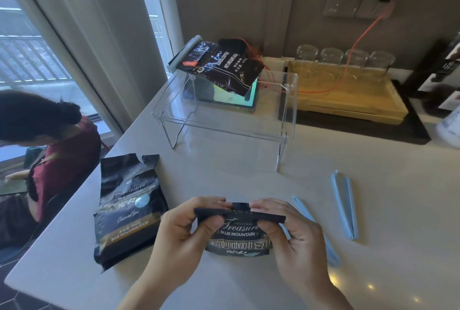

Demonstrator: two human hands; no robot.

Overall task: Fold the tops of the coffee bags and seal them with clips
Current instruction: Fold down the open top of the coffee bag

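Near the front edge of the counter (323,150), the left hand (179,230) and the right hand (296,230) pinch the rolled top of a coffee bag (237,233) between thumbs and fingers, one hand at each end of the fold. To do this well, the fold should be kept flat and even across its width and held tight by one hand while the other reaches for a blue clip (344,206) lying just to the right (a second clip (302,207) lies partly behind the right hand). An unfolded bag (127,206) lies by the left edge, its top open. On the clear stand (224,115) toward the back lies a third bag (220,67), already clipped shut. A wooden tray (348,100) at the back holds upturned glasses (331,57).
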